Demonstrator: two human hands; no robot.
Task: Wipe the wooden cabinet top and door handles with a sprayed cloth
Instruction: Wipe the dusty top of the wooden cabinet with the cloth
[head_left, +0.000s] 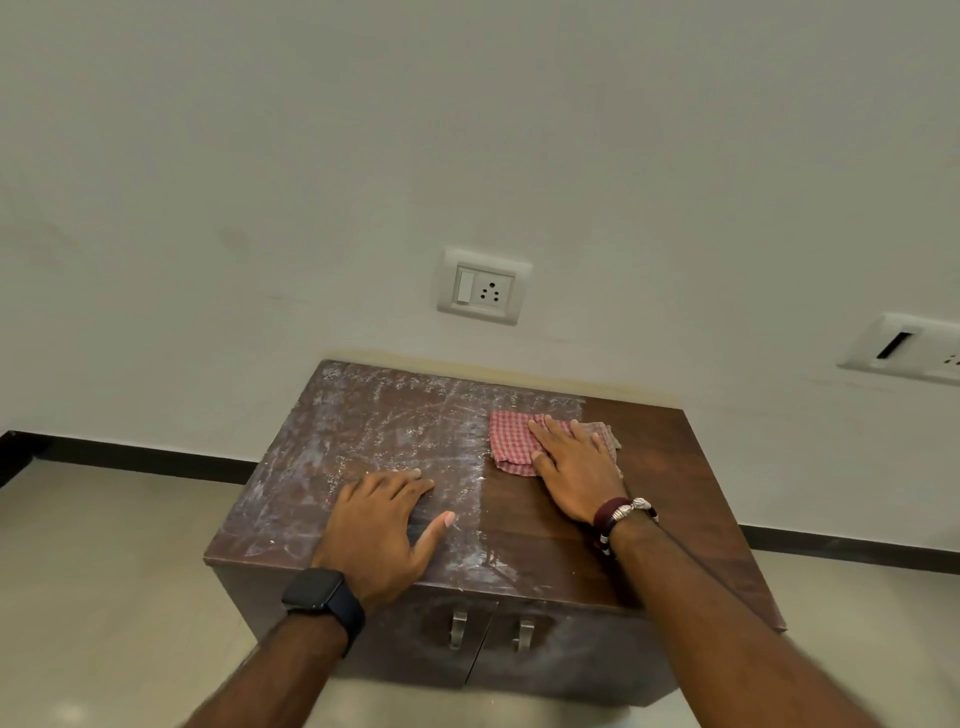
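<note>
Cabinet (670, 467) sits against the white wall (467, 130), low on the tiled floor (104, 571). Its top is dusty white on the left half, clean dark wood on the right. Left hand (376, 525) lies flat on the dusty part, fingers spread, gripping nothing. Right hand (574, 470) presses flat on the red checked cloth (509, 439) near the back middle of the top, fingers together-ish and stretched out. Two metal handles (457, 629) on the front doors, side by side. Black watch (319, 597) on the left wrist.
</note>
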